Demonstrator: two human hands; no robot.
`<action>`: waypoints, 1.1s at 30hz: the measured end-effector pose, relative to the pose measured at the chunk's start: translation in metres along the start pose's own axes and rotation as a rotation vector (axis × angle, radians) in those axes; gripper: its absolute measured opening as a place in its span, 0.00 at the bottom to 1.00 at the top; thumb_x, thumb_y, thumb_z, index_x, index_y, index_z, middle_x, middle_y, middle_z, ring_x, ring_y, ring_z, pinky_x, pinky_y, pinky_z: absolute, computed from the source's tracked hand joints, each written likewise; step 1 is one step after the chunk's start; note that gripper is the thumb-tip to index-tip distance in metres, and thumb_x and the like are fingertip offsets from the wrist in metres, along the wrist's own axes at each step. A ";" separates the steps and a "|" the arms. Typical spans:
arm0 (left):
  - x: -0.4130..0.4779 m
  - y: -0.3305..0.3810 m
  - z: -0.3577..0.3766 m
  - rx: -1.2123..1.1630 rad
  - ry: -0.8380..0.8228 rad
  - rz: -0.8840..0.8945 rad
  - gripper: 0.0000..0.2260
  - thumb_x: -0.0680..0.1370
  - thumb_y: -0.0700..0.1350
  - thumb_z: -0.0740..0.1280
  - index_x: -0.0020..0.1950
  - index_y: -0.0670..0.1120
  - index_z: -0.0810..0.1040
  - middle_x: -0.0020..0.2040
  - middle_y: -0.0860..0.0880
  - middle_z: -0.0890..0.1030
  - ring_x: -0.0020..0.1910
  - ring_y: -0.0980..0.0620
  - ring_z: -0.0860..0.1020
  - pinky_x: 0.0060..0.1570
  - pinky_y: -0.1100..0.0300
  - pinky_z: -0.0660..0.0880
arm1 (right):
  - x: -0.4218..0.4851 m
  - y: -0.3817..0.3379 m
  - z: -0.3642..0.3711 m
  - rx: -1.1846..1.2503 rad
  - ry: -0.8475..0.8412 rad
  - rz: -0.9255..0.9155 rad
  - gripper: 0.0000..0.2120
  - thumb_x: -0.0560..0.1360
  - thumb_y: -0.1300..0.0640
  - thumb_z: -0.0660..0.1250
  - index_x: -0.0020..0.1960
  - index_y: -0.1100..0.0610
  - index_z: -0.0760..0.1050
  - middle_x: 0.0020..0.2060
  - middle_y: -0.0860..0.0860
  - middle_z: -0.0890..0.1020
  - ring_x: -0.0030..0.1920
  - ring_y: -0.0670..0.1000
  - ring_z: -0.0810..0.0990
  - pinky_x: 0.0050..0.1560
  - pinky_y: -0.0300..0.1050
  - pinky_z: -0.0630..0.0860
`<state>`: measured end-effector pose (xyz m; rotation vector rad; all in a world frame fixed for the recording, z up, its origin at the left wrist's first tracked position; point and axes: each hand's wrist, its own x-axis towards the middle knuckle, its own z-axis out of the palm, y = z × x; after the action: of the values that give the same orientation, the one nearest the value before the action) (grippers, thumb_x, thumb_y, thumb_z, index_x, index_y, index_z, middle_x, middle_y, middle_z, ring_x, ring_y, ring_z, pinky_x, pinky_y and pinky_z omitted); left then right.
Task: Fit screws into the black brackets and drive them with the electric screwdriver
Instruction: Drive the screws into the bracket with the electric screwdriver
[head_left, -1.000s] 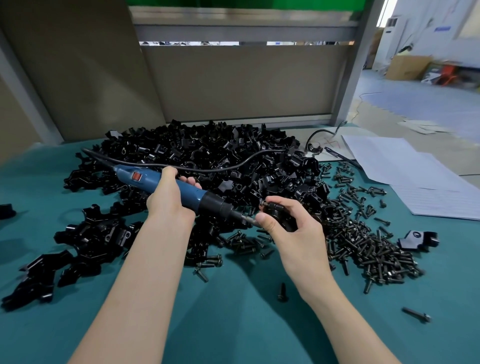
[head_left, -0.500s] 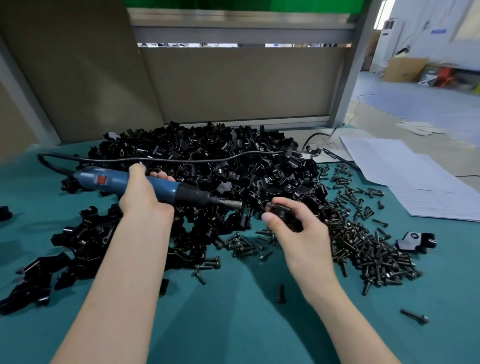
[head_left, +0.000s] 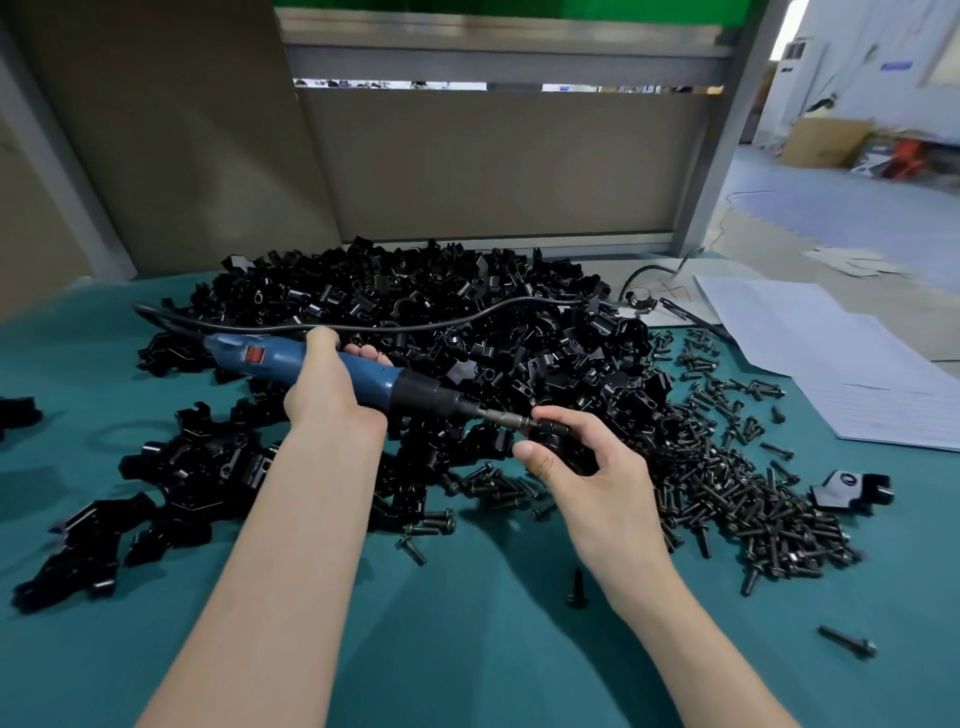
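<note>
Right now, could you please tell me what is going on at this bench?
A person is fastening brackets. The left hand grips the blue screwdriver, and the right hand holds one black bracket above the table. The bit meets that bracket, so a screw seems about to be driven, though the screw itself is hidden. A big bracket pile lies behind the hands, and loose screws are spread to the right.

Bare green mat (head_left: 467, 649) lies open in front; bracket pile (head_left: 415, 322) and screws (head_left: 727, 483) crowd behind.
</note>
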<state>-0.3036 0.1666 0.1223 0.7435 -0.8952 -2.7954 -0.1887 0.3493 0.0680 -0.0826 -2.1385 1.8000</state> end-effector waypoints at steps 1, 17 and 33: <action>0.000 0.000 0.000 0.003 -0.002 -0.001 0.05 0.78 0.40 0.68 0.49 0.42 0.72 0.37 0.49 0.76 0.29 0.54 0.76 0.32 0.60 0.79 | 0.000 0.000 0.000 0.003 -0.001 0.004 0.12 0.74 0.47 0.77 0.51 0.31 0.79 0.46 0.38 0.83 0.41 0.47 0.76 0.36 0.22 0.70; -0.001 -0.003 0.000 0.016 0.020 -0.001 0.05 0.78 0.40 0.68 0.49 0.42 0.73 0.37 0.49 0.76 0.30 0.53 0.76 0.31 0.60 0.79 | -0.002 0.009 -0.003 0.000 -0.030 0.004 0.12 0.76 0.46 0.75 0.55 0.31 0.78 0.27 0.48 0.71 0.23 0.45 0.58 0.23 0.36 0.59; -0.003 -0.008 -0.001 0.038 0.027 -0.040 0.04 0.78 0.40 0.67 0.47 0.42 0.72 0.37 0.49 0.76 0.31 0.54 0.77 0.32 0.61 0.80 | 0.000 0.010 -0.006 -0.008 -0.010 -0.010 0.12 0.75 0.46 0.76 0.55 0.33 0.79 0.31 0.50 0.73 0.24 0.47 0.58 0.24 0.35 0.60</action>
<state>-0.2999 0.1739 0.1184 0.8113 -0.9419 -2.8034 -0.1887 0.3565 0.0593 -0.0645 -2.1498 1.7899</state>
